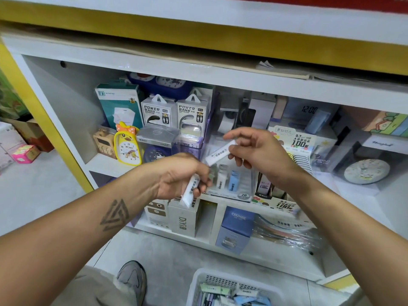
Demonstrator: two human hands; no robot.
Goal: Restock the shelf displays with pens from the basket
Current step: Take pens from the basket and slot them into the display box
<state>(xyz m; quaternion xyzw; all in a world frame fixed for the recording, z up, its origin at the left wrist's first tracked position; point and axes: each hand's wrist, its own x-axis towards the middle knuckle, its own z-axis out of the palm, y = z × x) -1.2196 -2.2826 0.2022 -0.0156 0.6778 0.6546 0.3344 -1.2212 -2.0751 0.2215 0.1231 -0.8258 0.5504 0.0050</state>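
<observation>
Pens in white packets, one in each of my hands: my right hand [260,149] pinches a packet [220,152] between thumb and fingers, slanted toward my left hand [181,175], whose curled fingers grip a second packet [189,192] pointing down. Beyond my knuckles sits the white shelf display [231,180]. Below my wrists, a white basket [198,281] of more packets rests on the grey floor [167,250].
</observation>
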